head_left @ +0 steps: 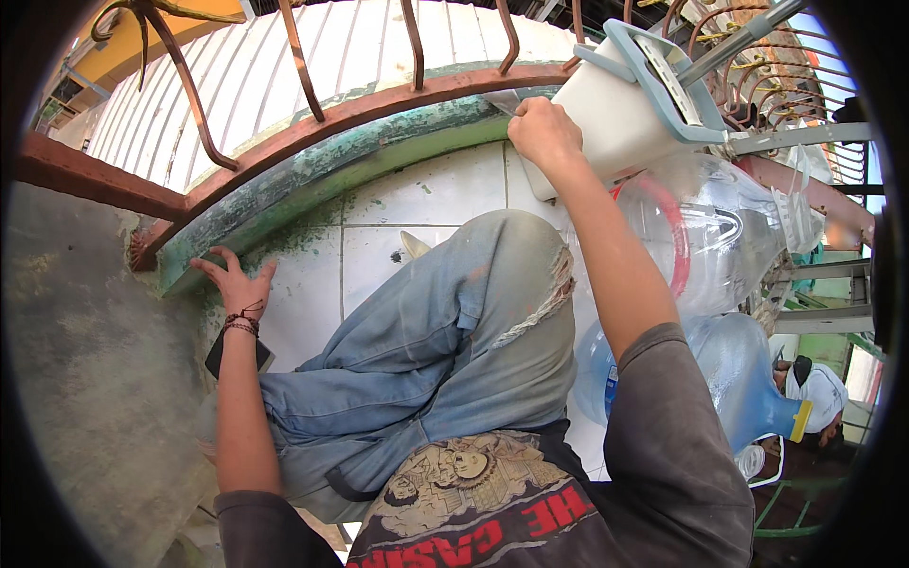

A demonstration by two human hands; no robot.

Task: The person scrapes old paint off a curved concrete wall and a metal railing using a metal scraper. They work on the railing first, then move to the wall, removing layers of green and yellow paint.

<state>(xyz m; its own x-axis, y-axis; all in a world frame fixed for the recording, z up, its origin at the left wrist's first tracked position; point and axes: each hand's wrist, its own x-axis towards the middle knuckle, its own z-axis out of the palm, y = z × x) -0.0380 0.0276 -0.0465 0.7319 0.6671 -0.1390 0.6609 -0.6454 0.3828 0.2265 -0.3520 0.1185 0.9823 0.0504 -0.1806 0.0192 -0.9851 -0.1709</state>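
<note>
My right hand [545, 133] is closed around a scraper at the far end of the curved ledge; only its thin grey blade [502, 100] shows, lying against the ledge top, and the fist hides the handle. Worn green and bluish paint covers the ledge [379, 147]. Down at the ledge's near left end, my left hand [235, 282] rests with its fingers spread, the tips touching the green side. It holds nothing. Flecks of green paint [303, 237] lie scattered on the white floor tiles below the ledge.
A white mop bucket [606, 114] with a grey-blue rim stands beside my right hand. Large clear [710, 232] and blue [729, 369] water jugs lie to my right. Brown metal railing [407, 95] rises from the ledge. Another person [816, 390] is at the lower right.
</note>
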